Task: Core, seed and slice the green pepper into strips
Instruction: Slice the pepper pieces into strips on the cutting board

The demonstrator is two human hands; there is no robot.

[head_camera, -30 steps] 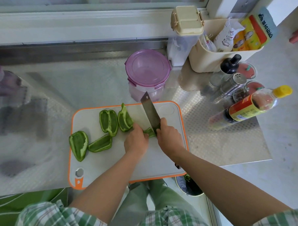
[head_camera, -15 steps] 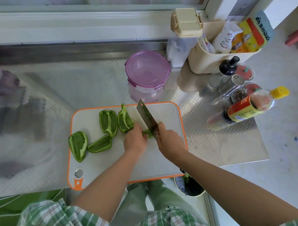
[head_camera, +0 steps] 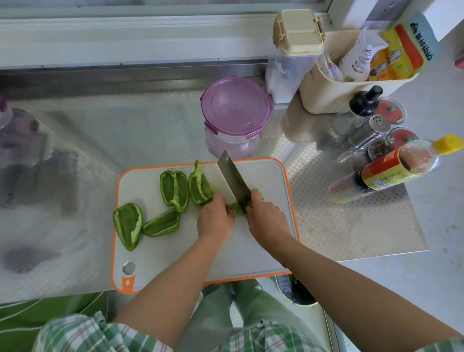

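Steel counter (head_camera: 147,135) below a window carries the cutting board (head_camera: 169,253) at frame centre. Four cored pepper halves (head_camera: 174,189) lie on the board's left side, likely kept away from the blade. Left hand (head_camera: 215,217) curls over the pepper piece (head_camera: 236,209) at mid-board, pinning it for slicing. Right hand (head_camera: 267,220) grips the cleaver (head_camera: 233,180) — its tip is angled toward the upper left.
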